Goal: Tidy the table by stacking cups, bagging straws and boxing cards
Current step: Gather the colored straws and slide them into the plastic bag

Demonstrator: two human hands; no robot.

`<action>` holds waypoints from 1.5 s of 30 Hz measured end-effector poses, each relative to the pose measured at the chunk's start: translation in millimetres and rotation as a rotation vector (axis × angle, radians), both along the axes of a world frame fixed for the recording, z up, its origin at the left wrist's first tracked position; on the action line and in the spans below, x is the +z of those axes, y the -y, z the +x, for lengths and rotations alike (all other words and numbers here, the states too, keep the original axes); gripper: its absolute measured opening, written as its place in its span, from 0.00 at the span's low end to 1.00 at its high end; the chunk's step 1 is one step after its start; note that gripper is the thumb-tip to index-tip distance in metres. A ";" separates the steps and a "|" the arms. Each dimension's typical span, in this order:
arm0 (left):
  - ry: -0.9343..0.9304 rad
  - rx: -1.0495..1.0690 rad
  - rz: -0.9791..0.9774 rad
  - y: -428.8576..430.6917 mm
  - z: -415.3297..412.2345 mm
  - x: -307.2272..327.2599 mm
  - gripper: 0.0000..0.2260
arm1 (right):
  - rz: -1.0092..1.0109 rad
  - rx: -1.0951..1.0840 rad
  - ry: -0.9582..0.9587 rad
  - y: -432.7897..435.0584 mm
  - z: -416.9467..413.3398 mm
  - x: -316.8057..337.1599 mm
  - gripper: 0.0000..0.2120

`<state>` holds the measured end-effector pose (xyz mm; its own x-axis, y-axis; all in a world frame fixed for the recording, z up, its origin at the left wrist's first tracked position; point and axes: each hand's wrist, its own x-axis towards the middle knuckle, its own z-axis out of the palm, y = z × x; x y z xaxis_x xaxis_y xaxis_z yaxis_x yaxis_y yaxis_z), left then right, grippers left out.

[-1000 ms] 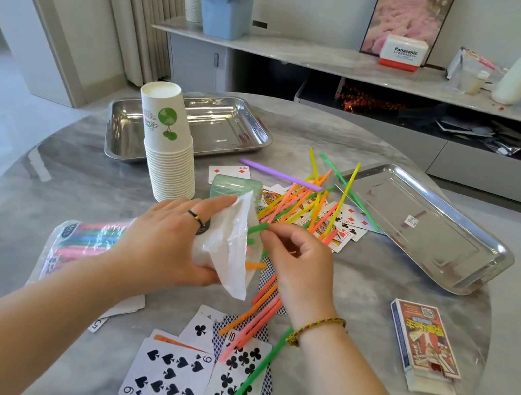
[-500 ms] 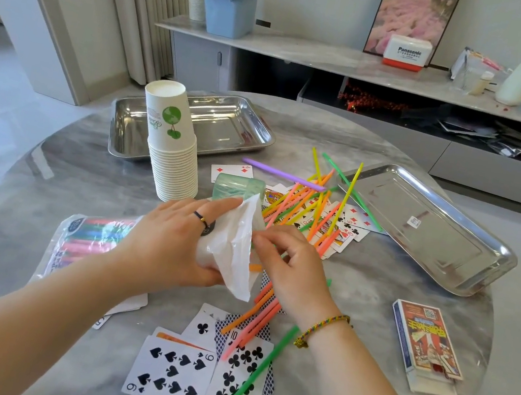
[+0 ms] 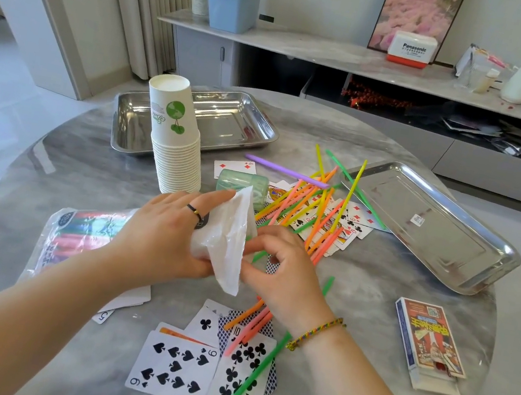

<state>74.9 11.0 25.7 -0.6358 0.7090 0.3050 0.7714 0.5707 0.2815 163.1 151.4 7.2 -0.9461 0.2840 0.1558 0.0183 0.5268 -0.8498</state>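
My left hand (image 3: 162, 235) grips the mouth of a clear plastic bag (image 3: 230, 244) at the table's middle. My right hand (image 3: 281, 270) pinches the bag's right edge, with a green straw (image 3: 257, 256) under its fingers. Coloured straws (image 3: 313, 206) lie in a loose pile behind, and several more (image 3: 250, 324) lie below my right hand. A stack of paper cups (image 3: 178, 144) stands upside down at the back left. Playing cards (image 3: 177, 367) lie face up near the front edge, others under the straw pile. The card box (image 3: 428, 342) lies open at the right.
Two steel trays sit on the round marble table (image 3: 358, 284), one at the back left (image 3: 230, 122) and one at the right (image 3: 438, 225). A full bag of straws (image 3: 71, 233) lies under my left forearm. A small green container (image 3: 242, 185) stands behind the bag.
My right hand has slid left and down along the bag's edge, closer to my left hand. The green straw end has gone further in behind the bag.
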 end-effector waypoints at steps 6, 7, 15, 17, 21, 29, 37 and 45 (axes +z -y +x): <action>0.094 0.021 -0.020 -0.7 -1.9 3.3 0.42 | 0.080 -0.126 -0.114 -5.7 -1.0 -3.9 0.10; 0.095 0.017 -0.008 0.3 -2.5 3.3 0.43 | 0.138 -0.096 -0.101 -4.7 -1.5 -4.3 0.15; 0.058 -0.011 0.028 2.8 -2.0 -1.2 0.42 | 0.222 0.123 -0.026 8.0 -3.8 -14.2 0.25; -0.008 -0.017 -0.018 4.7 -8.1 -2.5 0.42 | 0.150 0.051 -0.049 3.3 -3.7 -12.2 0.23; -0.252 -0.039 -0.227 11.8 -27.1 -9.8 0.45 | 0.087 -0.026 0.029 -18.1 -1.6 -4.4 0.11; -0.228 -0.097 -0.522 21.8 -49.4 -27.5 0.44 | 0.644 0.149 0.524 -39.5 4.2 -15.0 0.22; 0.008 0.020 -0.600 20.6 -46.3 -29.9 0.42 | 0.473 -0.053 0.585 -67.2 8.0 -11.1 0.24; -0.180 -0.065 -0.263 11.7 4.2 -21.5 0.34 | 0.349 -0.148 0.800 -83.8 17.1 -9.2 0.08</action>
